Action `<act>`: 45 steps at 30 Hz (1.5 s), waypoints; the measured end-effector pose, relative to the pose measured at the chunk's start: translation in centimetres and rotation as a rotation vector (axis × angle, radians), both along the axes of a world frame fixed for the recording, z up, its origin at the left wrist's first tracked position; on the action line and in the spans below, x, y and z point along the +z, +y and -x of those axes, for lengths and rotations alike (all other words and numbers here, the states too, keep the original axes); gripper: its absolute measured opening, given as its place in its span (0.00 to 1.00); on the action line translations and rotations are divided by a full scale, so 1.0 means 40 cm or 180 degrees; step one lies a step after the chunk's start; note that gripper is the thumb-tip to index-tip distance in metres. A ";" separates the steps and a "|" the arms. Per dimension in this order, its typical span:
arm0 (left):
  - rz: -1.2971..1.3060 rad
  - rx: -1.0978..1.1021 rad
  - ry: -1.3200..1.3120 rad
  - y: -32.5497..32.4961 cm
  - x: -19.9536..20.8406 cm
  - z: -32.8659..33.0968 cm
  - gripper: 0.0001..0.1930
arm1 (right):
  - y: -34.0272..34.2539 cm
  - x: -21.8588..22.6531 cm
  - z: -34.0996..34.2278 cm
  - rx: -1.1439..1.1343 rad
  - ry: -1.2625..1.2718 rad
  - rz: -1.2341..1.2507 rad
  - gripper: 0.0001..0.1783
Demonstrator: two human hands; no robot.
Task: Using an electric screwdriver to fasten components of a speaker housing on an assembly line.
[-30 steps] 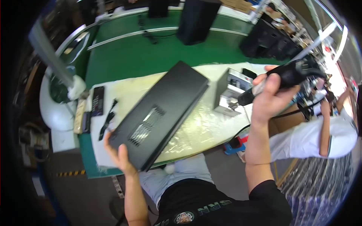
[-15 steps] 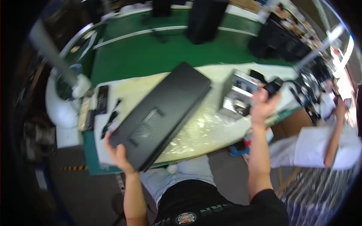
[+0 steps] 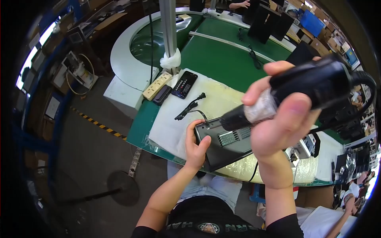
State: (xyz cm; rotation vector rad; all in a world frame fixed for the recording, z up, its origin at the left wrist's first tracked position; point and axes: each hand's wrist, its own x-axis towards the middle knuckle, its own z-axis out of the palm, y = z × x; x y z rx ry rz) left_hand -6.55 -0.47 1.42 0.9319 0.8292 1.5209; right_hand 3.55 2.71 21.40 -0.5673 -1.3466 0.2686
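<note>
My right hand (image 3: pixel 283 123) is wrapped round a black corded electric screwdriver (image 3: pixel 317 81), whose collar is covered with whitish tape. Its bit points left, over the near-left corner of a long black case (image 3: pixel 220 152) with vent slots. Whether the bit touches a screw is too small to tell. My left hand (image 3: pixel 195 148) grips that same corner of the case, thumb on top and fingers round the end. A black power cord with a plug (image 3: pixel 191 107) lies beside the corner and seems to run to the case. Much of the case is hidden behind the screwdriver and my right hand.
A smartphone (image 3: pixel 185 84), a dark oblong block (image 3: pixel 162 95) and a cream power strip (image 3: pixel 157 85) lie at the mat's left end. A metal post (image 3: pixel 168 31) rises behind them. Beyond runs a green conveyor (image 3: pixel 206 51) with black cases. Another person sits at lower right.
My view has swung left. The screwdriver has come from the right over to the case's left corner. The case now lies lower, still in my left hand.
</note>
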 end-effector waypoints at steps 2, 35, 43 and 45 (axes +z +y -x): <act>-0.0046 0.0029 -0.0071 0.002 0.003 -0.006 0.27 | 0.027 -0.018 0.029 0.0157 -0.0112 -0.0115 0.33; -0.0071 -0.0099 -0.0111 0.010 0.004 0.002 0.31 | 0.098 -0.093 0.069 0.0954 -0.0131 0.0205 0.26; -0.0103 -0.2191 0.1755 0.108 -0.115 0.172 0.50 | -0.139 0.002 -0.284 0.0336 0.0964 0.0055 0.38; 0.0052 -0.2100 0.1559 0.101 -0.134 0.141 0.49 | -0.206 -0.051 -0.390 -0.0268 0.0865 0.0103 0.34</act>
